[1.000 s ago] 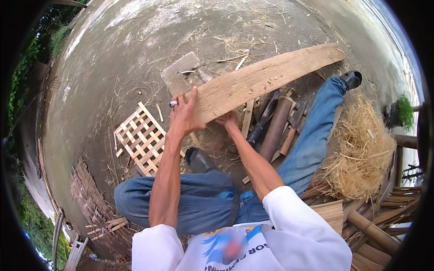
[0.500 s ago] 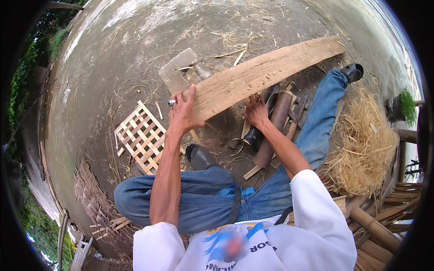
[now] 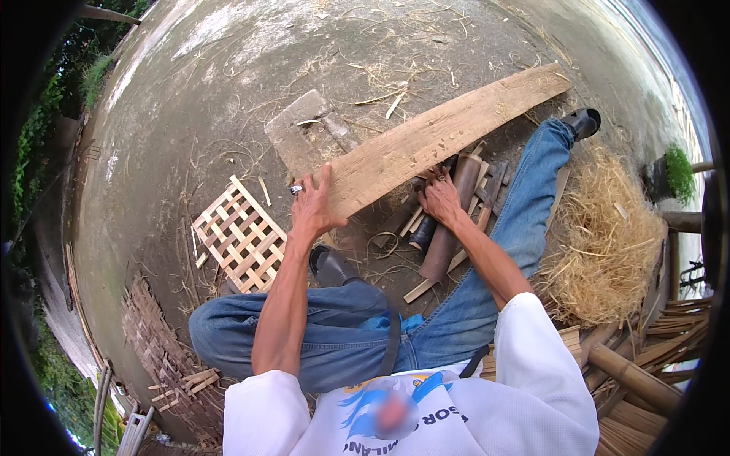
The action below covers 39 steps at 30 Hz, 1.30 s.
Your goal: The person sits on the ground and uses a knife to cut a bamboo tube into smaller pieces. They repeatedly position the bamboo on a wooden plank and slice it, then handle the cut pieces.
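Note:
A long wooden plank slants from near my knees up to the far right, its surface dotted with small chips. My left hand is closed around its near left end, wearing a ring, with the thumb at the lower corner. At the plank's lower edge my right hand has its fingers curled, the tips partly hidden against the edge. Just under that hand lie a brown bamboo tube, a dark tube and several split pieces. A stone block sits beyond the plank's left end.
A woven lattice of bamboo strips lies left of my left forearm. To the right is a heap of pale shavings, with bamboo poles behind. A worn woven mat lies at lower left. My legs flank the bamboo pieces.
The plank has shifted slightly nearer to me, its far end a little to the left. Both hands have moved with it and stay at its edges.

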Each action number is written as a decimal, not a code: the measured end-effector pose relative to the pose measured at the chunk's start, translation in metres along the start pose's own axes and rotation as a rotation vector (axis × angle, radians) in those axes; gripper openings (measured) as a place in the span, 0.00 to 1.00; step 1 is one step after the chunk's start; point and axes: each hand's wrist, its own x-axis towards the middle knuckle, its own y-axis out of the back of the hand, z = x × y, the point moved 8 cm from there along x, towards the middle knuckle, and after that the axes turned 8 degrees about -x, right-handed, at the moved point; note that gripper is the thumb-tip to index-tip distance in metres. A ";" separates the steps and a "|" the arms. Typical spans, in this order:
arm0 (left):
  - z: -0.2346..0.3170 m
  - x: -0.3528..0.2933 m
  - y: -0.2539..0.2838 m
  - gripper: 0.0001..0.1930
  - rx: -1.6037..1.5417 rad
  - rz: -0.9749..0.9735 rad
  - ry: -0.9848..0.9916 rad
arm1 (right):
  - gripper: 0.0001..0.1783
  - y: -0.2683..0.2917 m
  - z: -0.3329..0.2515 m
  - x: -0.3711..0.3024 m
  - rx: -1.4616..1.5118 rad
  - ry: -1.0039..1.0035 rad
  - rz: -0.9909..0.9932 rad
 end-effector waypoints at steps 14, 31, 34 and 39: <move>-0.011 0.001 -0.011 0.74 0.056 0.065 -0.070 | 0.22 -0.014 -0.006 0.020 -0.040 -0.023 -0.129; 0.011 0.002 0.007 0.74 0.032 -0.006 -0.020 | 0.16 0.018 0.016 0.009 0.024 -0.036 0.041; 0.000 -0.003 0.002 0.73 0.089 0.028 -0.022 | 0.23 0.058 0.023 -0.005 0.242 -0.113 0.153; 0.004 -0.008 -0.016 0.73 0.060 -0.036 -0.003 | 0.33 0.110 0.079 -0.045 0.199 -0.522 0.235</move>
